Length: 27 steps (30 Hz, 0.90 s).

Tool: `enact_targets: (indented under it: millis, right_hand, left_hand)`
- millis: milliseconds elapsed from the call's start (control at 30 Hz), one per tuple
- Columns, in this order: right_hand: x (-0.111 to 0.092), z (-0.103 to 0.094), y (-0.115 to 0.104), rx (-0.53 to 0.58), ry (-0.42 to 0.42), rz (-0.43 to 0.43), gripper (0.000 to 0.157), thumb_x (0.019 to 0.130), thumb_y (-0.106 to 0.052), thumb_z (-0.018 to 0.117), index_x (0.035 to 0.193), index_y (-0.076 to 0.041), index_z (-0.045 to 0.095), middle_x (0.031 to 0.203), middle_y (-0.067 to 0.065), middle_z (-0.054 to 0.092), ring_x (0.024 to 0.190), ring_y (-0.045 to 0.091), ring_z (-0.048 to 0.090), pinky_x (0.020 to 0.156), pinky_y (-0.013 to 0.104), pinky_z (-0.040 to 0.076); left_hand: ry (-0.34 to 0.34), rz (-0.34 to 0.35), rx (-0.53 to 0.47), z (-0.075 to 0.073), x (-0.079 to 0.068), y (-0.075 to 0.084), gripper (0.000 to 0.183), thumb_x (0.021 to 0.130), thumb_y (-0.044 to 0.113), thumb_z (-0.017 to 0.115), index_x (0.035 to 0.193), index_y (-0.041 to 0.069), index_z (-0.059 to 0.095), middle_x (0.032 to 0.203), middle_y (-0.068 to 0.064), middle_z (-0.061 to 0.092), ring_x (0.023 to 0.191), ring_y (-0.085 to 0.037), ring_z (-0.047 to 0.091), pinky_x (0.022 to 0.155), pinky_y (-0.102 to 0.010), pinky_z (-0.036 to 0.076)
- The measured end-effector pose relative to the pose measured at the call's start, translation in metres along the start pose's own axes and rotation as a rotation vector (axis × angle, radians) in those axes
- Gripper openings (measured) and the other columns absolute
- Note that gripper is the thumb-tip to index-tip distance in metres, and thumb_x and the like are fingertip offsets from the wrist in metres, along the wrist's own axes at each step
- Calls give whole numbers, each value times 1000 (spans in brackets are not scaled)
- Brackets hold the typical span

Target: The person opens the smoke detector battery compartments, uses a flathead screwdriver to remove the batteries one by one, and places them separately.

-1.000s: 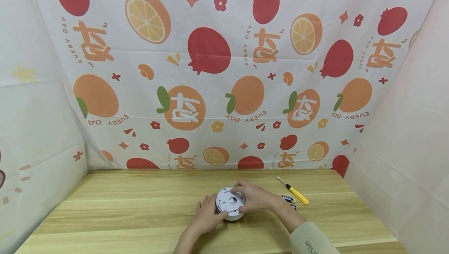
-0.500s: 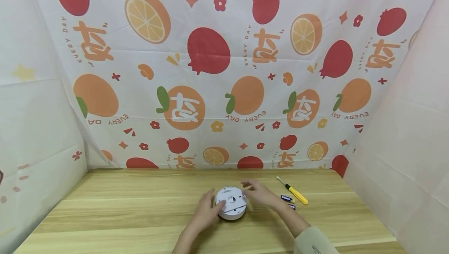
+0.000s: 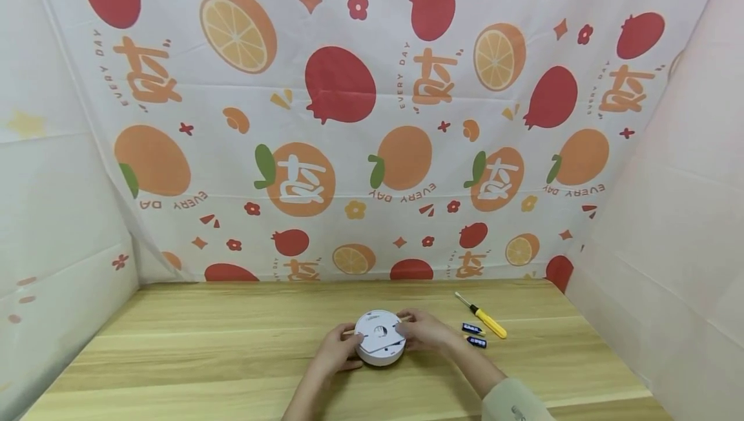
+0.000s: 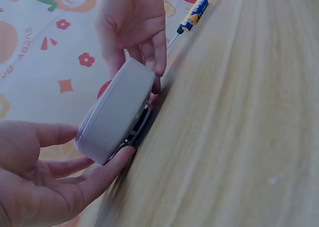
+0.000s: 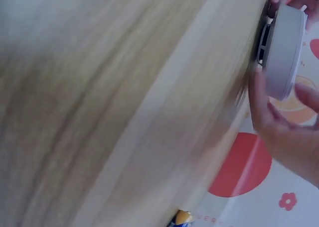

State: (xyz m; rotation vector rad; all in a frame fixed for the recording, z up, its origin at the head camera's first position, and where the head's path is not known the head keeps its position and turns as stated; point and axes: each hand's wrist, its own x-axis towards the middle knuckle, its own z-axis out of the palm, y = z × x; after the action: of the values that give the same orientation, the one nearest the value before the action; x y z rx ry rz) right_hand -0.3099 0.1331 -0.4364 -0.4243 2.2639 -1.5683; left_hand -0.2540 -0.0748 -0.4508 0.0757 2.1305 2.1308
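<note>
A round white smoke detector point(image 3: 380, 358) sits low over the wooden table, its printed face with a central hole turned up. A flat white plate point(image 3: 371, 343) lies across that face, with one straight edge toward me. My left hand point(image 3: 336, 349) holds the left rim, thumb and fingers on opposite faces. The right rim is gripped by my right hand point(image 3: 429, 330). In the left wrist view, the detector point(image 4: 122, 105) stands edge-on, its slotted underside facing the table. The right wrist view shows the right-hand fingers point(image 5: 257, 95) around its edge.
Two blue-and-yellow batteries point(image 3: 473, 328) lie to the right of the right hand. Beyond them is a screwdriver point(image 3: 489, 322) with a yellow handle and black collar. A fruit-printed cloth point(image 3: 349, 234) hangs behind the wooden table point(image 3: 221, 343).
My right hand lifted off the detector's top, then came back to its right rim. The left hand has moved down slightly along the left rim. The head view has shifted a little.
</note>
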Motion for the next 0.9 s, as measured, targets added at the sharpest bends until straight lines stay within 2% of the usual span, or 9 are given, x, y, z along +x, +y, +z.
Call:
enact_targets:
  millis: [133,200,300,400,500,567,733,800,900]
  right_hand:
    - [1,1,-10,-487,5,-259,54,84,-25,67,129,-2,48,125,13,51,113,29,48,89,42,44]
    - [0,2,-16,-693,-42,-367,57,81,-28,70,129,-6,50,128,8,51,118,26,45,94,41,40]
    - [0,4,-24,-884,-104,-457,57,80,-29,71,128,-7,52,127,5,52,118,20,45,97,36,39]
    - [-1,7,-28,-995,-102,-478,55,80,-33,71,126,-8,54,123,3,55,114,16,48,95,32,40]
    - [-1,8,-30,-1048,-51,-492,56,78,-40,70,122,-7,57,116,3,58,107,14,52,89,29,44]
    - [-2,7,-30,-1022,-7,-476,57,77,-42,70,120,-7,59,111,2,60,100,12,55,83,27,47]
    - [-3,2,-25,-836,85,-400,59,76,-41,71,120,-4,59,102,0,62,88,10,56,69,22,48]
    - [-1,0,-23,-789,98,-386,60,76,-41,71,120,-2,58,100,1,62,86,11,56,68,22,47]
    - [1,-2,-22,-764,108,-367,61,76,-42,71,120,-2,59,98,0,62,83,10,56,67,22,47]
  left_hand:
    - [-26,-9,-80,1,-1,0,55,88,6,55,126,-21,26,115,-35,45,82,-24,59,67,-38,55]
    - [-46,-9,-115,1,-2,1,59,85,2,57,127,-21,22,118,-37,43,84,-25,59,69,-40,54]
    - [-68,-13,-145,1,-2,1,63,82,-5,58,128,-20,18,122,-40,38,88,-27,58,72,-42,53]
    - [-58,-13,-147,0,-1,2,63,84,-4,56,129,-20,16,123,-42,35,93,-30,56,75,-42,52]
    - [-5,15,-85,1,0,3,62,87,6,57,129,-20,19,121,-41,35,99,-38,53,79,-43,51]
    - [32,70,34,2,1,3,67,87,16,62,129,-19,24,121,-40,37,105,-44,50,84,-47,47]
    - [99,271,529,10,3,-6,93,68,38,79,130,-14,34,126,-33,40,120,-53,29,99,-60,23]
    - [120,310,661,12,2,-11,100,61,41,83,130,-13,34,129,-31,39,123,-55,21,99,-64,14]
    - [152,310,734,14,2,-14,102,57,42,84,129,-11,35,129,-29,39,125,-57,14,99,-67,9]
